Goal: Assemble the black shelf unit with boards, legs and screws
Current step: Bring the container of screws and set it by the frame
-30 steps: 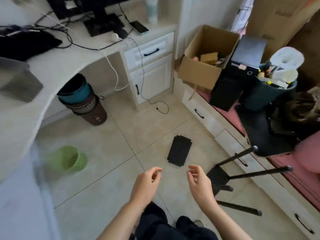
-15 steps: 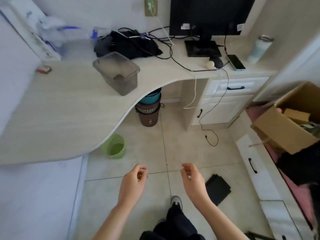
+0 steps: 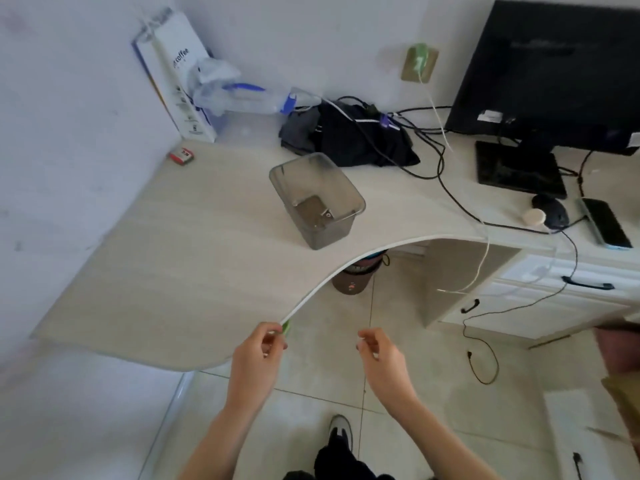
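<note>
No black board, leg or screw of the shelf unit shows in the head view. My left hand (image 3: 256,355) hangs over the floor just below the curved front edge of the pale desk (image 3: 173,271), fingers loosely curled and holding nothing. My right hand (image 3: 381,355) is level with it, a little to the right, also loosely curled and empty. On the desk ahead of both hands stands a grey translucent bin (image 3: 317,199) with small, unclear items at its bottom.
A monitor (image 3: 554,74), mouse (image 3: 550,206), phone (image 3: 606,221), black cloth (image 3: 349,140) and tangled cables lie at the back right of the desk. Stacked brown bins (image 3: 353,278) sit under it. White drawers (image 3: 585,285) are at right; my shoe (image 3: 341,431) rests on the tiled floor.
The view has swung left and up from the floor to the desk. The black board and the legged piece have left the view. Both hands stay out in front, empty.
</note>
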Available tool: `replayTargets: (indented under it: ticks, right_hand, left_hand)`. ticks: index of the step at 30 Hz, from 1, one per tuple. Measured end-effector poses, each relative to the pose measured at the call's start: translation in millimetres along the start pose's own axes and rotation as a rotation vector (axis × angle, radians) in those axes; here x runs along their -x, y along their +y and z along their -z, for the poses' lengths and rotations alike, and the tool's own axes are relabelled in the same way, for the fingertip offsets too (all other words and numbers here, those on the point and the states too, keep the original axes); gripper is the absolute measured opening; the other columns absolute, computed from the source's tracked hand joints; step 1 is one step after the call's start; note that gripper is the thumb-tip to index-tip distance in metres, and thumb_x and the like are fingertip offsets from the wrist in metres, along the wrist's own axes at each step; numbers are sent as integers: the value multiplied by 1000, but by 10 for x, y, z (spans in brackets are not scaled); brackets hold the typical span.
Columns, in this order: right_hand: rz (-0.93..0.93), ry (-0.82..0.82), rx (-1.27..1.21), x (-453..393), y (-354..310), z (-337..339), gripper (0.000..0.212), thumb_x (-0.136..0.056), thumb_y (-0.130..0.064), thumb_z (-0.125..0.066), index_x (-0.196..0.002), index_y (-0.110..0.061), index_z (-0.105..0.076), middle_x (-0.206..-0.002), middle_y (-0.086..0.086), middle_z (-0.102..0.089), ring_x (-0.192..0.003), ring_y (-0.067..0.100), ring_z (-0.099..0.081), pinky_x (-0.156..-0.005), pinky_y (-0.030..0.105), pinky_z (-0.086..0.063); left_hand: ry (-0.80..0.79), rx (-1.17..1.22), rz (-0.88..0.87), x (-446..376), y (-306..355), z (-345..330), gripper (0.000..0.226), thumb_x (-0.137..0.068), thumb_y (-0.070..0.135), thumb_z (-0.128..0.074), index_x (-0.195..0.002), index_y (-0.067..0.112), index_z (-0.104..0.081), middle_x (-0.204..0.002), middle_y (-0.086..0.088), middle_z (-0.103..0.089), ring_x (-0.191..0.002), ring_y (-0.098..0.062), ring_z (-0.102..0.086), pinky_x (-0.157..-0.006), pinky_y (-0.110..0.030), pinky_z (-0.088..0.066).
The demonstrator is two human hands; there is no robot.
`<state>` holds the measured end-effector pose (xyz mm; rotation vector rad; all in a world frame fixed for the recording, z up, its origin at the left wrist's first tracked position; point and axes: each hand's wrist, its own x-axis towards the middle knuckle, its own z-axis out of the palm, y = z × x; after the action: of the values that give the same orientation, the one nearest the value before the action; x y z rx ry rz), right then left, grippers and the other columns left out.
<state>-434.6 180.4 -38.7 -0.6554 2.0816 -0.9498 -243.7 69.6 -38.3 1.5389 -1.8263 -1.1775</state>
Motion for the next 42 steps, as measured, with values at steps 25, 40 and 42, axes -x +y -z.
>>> replayTargets:
  ticks: [25,40,42]
  right_hand:
    - [-632,58,-971,-1907,-1682,-123,30,-102,-24,-51,-125,-4,-50,-110,17,-60,-100,34,-63,-80,51,-54]
    - [-577,41,-887,-2231,-1709,-8,30,-101,-23,-51,-120,1,-55,-88,19,-57,-73,30,-64,-71,49,-60]
    - [-565,32,-876,-2275,-1711,28,29,-101,-20,-51,-119,2,-54,-85,17,-55,-68,28,-63,-68,46,-59]
  left_hand:
    - [-23,-367,-489,-3301,1373,126,22,-93,8,-68,-114,3,-67,-114,-13,-61,-105,-34,-53,-88,-40,-46]
    - [-350,-539,-245,-4038,1421,-234,50,-105,34,-49,-150,17,-36,-138,-11,-58,-125,-31,-54,-97,-45,-48]
    - [-344,-532,-237,-4044,1387,-255,50,-104,36,-49,-149,17,-38,-139,-10,-57,-125,-30,-54,-98,-45,-47]
